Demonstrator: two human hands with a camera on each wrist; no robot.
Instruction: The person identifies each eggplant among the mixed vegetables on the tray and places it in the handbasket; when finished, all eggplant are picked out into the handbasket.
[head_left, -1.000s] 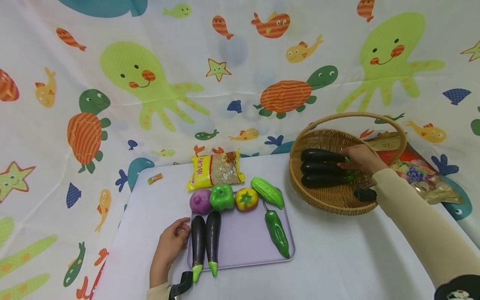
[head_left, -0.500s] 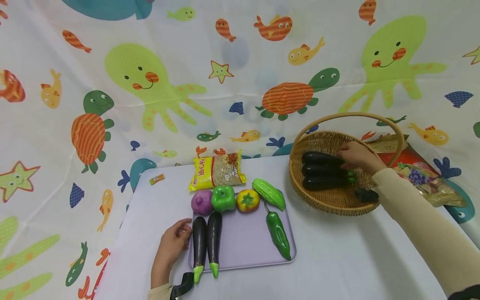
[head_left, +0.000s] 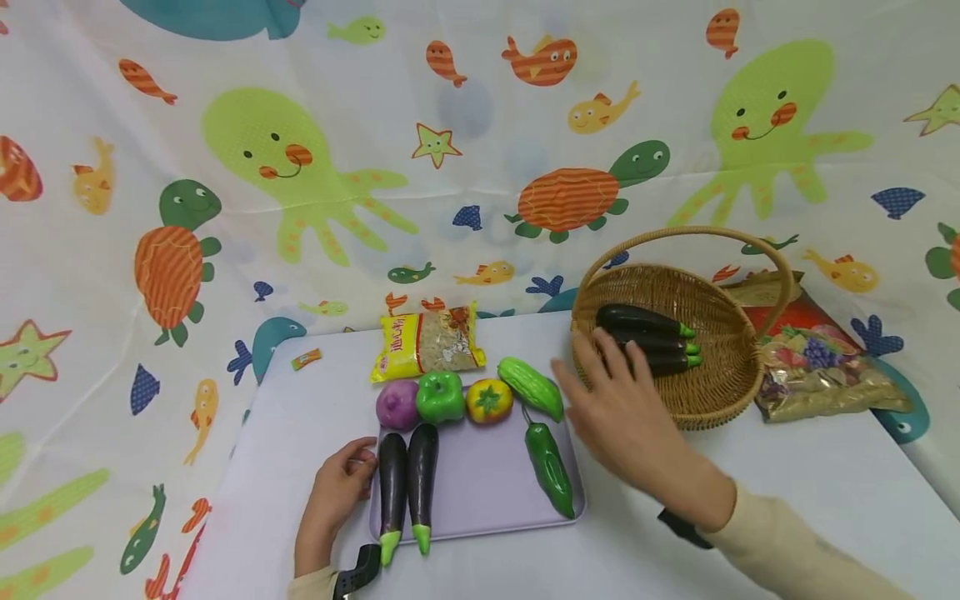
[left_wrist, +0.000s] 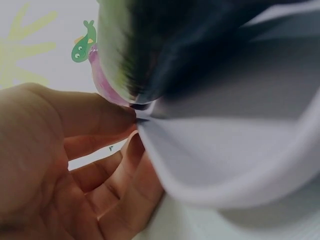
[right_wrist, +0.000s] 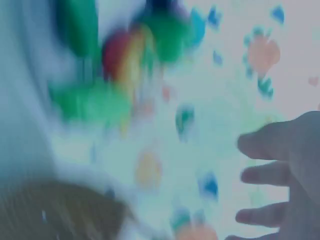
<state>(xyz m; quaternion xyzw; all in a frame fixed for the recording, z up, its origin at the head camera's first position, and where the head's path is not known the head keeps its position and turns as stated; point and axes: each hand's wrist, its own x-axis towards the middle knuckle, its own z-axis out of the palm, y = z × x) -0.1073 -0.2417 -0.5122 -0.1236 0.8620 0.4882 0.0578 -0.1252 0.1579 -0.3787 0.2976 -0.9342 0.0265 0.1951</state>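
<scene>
My left hand pinches the left rim of the lilac tray, thumb above and fingers curled beneath in the left wrist view. Two eggplants lie side by side on that side, stems over the front edge. My right hand is in the air between tray and wicker basket, fingers spread and holding nothing. It partly covers several dark eggplants in the basket. Along the tray's back sit a purple onion, a green bell pepper and a yellow-red fruit.
A light green bumpy gourd leans over the tray's back right corner, above a long green pepper. Behind the tray is a yellow food bag. A red-gold bag lies right of the basket, whose handle arches upward. A small packet lies back left.
My right hand has come out of the basket, moving left and toward me, its fingers now spread. The eggplants stay in the basket. My left hand keeps its place at the tray.
</scene>
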